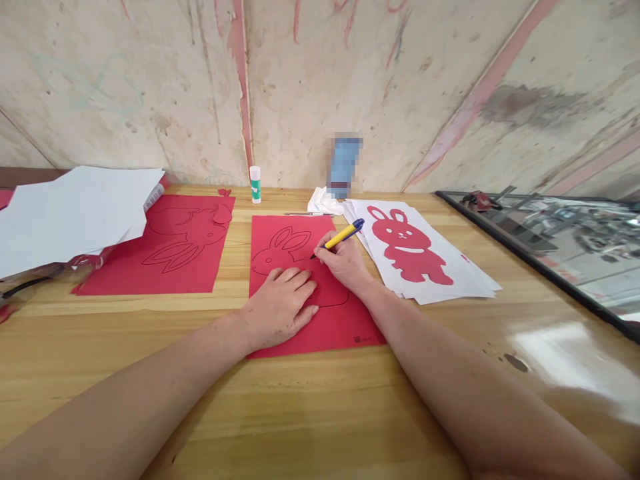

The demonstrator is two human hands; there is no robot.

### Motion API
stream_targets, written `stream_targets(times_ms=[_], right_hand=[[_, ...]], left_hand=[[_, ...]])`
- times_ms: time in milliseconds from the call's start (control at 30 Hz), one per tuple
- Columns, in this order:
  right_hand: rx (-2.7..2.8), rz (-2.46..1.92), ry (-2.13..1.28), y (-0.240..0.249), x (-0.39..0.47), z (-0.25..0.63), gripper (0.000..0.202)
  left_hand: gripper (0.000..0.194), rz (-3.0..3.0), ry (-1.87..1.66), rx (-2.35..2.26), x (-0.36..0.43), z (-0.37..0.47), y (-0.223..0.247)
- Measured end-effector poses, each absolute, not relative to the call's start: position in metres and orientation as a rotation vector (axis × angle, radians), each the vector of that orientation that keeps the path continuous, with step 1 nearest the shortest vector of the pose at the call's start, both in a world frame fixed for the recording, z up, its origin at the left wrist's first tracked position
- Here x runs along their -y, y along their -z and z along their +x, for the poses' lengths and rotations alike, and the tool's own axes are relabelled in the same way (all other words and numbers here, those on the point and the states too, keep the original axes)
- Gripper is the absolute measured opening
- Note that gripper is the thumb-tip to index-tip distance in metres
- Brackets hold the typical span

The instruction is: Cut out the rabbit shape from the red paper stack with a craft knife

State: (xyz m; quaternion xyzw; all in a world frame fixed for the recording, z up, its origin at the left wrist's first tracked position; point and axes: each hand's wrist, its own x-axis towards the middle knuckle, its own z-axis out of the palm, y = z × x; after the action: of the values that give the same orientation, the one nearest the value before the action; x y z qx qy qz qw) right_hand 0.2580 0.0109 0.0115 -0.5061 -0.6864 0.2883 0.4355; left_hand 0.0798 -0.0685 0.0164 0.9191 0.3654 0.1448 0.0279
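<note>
Head view: left hand (280,305) flat on red paper (345,327), right hand (344,261) gripping pen (345,235)

No text, label, brand or number can be read here. A small dark printed mark sits at the lower right corner of the red paper (310,287) in the middle of the frame, too small to make out. The glue stick (255,184) at upper centre shows no legible label.
</note>
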Motion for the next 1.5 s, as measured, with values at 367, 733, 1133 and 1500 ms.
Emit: stream_targets(times_ms=[367, 733, 1133, 1500], right_hand=[[1.461, -1.201, -0.860, -0.010, -0.018, 0.267, 0.009], [1.420, -1.205, -0.916, -0.008, -0.015, 0.276, 0.007], [1.534, -1.137, -0.834, -0.018, -0.010, 0.272, 0.009], [1.498, -1.209, -0.885, -0.006, -0.014, 0.270, 0.009]], left_hand=[[0.037, 2.830, -0.457, -1.137, 0.068, 0.080, -0.017], [0.039, 2.834, -0.472, -1.126, 0.068, 0.079, -0.016], [0.040, 2.856, -0.407, -1.110, 0.068, 0.080, -0.018], [0.039, 2.851, -0.426, -1.098, 0.068, 0.080, -0.018]])
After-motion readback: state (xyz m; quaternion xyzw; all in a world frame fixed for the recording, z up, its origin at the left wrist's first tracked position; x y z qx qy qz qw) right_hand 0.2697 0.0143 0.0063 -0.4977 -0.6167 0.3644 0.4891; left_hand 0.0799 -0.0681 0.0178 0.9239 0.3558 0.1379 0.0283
